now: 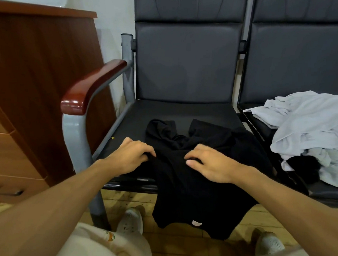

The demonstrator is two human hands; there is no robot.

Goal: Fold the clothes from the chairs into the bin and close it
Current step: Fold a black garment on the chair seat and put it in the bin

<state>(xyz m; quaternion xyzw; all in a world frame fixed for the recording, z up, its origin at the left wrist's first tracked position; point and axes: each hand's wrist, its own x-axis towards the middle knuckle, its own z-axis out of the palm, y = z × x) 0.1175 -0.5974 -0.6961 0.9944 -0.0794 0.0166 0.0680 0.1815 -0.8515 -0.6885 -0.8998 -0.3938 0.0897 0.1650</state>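
The crumpled black cotton shirt [197, 168] lies on the dark padded chair seat [137, 116], its hem hanging over the front. Both hands pinch its fabric: left hand [131, 157], right hand [209, 163]. White crumpled clothes [309, 123] lie on the neighbouring chair.

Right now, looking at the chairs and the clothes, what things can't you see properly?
From the head view:
- The bin: nowhere in frame.
- The crumpled black garment: its front part hangs over the seat edge; dark folds hide its shape.
- The pile of white clothes: cut off by the right edge; a dark item sits half buried under it.
- The left hand and right hand: fingertips sink into the cloth, so the grip is unclear.
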